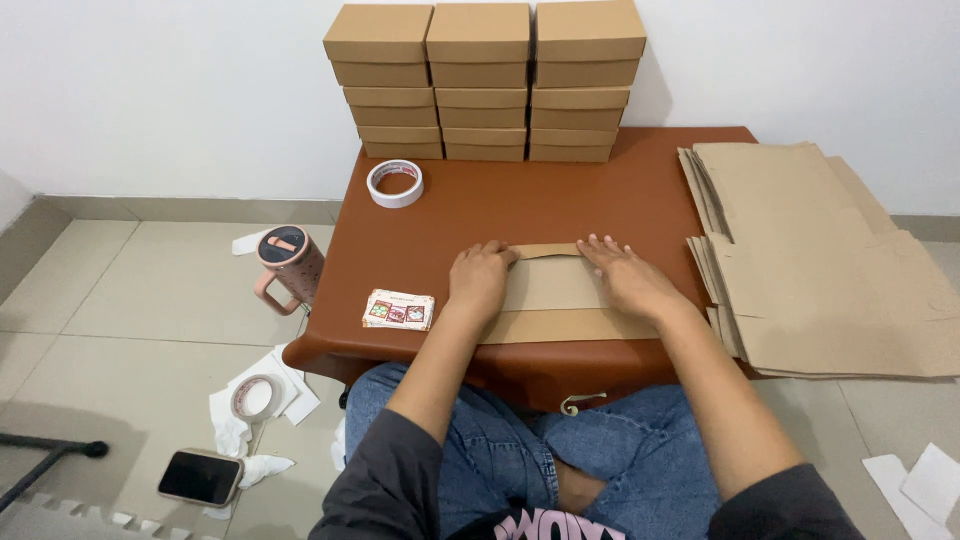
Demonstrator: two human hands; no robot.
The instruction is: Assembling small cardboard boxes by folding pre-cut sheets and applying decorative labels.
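A flat brown cardboard sheet [552,290] lies on the near part of the brown table [520,200]. My left hand [480,282] presses its left side with the fingers curled over the fold. Flat on the sheet's right side rests my right hand [628,278], fingers spread and pointing away from me. Both hands hold the folded flaps down against the table.
Three stacks of closed brown boxes [484,82] stand at the table's far edge against the wall. A roll of tape [395,183] and a small printed card pack [398,310] lie at left. Flat cardboard blanks [820,260] are piled at right. A pink mug [287,262], phone [200,477], tape roll [257,397] and paper scraps are on the floor.
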